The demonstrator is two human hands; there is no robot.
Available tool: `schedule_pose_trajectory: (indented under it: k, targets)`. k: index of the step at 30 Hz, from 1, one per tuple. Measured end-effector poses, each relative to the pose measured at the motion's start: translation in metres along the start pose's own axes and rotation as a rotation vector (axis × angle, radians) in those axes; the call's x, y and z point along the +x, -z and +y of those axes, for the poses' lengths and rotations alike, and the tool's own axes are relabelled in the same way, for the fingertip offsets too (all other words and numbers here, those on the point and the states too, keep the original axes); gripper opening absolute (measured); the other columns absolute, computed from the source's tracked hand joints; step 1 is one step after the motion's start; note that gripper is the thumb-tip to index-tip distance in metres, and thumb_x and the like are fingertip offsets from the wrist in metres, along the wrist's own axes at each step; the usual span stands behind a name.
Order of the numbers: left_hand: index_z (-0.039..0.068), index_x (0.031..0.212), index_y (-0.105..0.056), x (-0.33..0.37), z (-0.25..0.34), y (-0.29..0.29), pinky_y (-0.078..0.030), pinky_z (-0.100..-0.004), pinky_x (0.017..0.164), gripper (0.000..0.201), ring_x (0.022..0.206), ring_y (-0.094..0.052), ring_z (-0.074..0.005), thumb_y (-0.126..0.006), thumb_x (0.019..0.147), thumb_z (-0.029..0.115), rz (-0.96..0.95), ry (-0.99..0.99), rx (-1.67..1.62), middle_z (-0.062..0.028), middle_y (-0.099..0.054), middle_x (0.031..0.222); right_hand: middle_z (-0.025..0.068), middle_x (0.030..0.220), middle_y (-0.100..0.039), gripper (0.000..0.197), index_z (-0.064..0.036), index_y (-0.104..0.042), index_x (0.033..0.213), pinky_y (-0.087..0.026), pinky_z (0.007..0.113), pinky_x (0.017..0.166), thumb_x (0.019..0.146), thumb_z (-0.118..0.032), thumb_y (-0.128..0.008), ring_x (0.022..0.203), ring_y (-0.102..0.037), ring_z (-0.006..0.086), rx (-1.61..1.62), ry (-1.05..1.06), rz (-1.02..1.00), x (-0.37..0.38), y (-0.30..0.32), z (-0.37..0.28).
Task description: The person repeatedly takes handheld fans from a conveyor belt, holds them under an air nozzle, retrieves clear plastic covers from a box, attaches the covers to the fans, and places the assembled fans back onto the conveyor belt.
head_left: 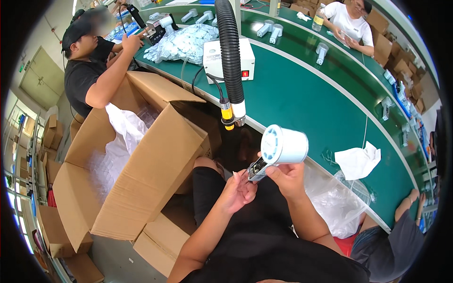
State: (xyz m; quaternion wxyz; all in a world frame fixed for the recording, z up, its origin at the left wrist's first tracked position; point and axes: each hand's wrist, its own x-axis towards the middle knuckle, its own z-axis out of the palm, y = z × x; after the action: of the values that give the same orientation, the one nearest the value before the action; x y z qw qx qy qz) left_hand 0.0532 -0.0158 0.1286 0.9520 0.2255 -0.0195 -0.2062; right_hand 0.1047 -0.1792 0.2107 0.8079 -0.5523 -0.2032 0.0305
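Note:
A pale blue appliance part (287,145) with a round drum-shaped head and a short handle is held up in front of me. My right hand (289,180) is closed round it where the head meets the handle. The handle's side is uncovered, and dark inner parts (257,166) show there. Close by the handle's lower end is my left hand (238,193), its fingers curled and pinched together; anything small between them cannot be made out. Above and to the left hangs a black corrugated hose (230,52) with a yellow-and-black cylindrical fitting (227,114) beside its end.
At my left stands a large cardboard box (151,174) with clear and white plastic inside. A white control box (243,60) sits on the green table (288,85), with a white cloth (357,161) further right. Similar parts (322,53) lie on the conveyor. Co-workers sit left, right and across.

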Motion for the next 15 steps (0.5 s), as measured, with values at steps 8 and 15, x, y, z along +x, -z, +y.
schedule_pose_trajectory:
  k: [8,15]
  targets:
    - [0.004,0.132,-0.044,-0.002,-0.006,-0.008,-0.051,-0.0299,0.073,0.077,0.1,-0.058,-0.0171,-0.052,0.088,0.067,-0.03,-0.023,0.358,-0.0073,-0.056,0.118,0.0092,0.108,-0.065,0.042,-0.0009,-0.06,0.117,-0.051,0.031,0.084,0.082,-0.018,-0.076,0.095,-0.065,0.0171,-0.179,-0.486,-0.062,-0.037,0.007,0.009]
    - [0.008,0.146,-0.037,-0.019,0.019,0.015,-0.046,-0.0379,0.094,0.076,0.119,-0.053,-0.022,-0.022,0.098,0.065,0.263,0.046,0.342,-0.011,-0.044,0.142,0.0085,0.08,-0.065,0.027,-0.001,-0.054,0.11,-0.053,0.029,0.06,0.087,-0.015,-0.059,0.066,-0.065,0.0141,-0.261,-0.824,-0.378,-0.048,0.044,0.009]
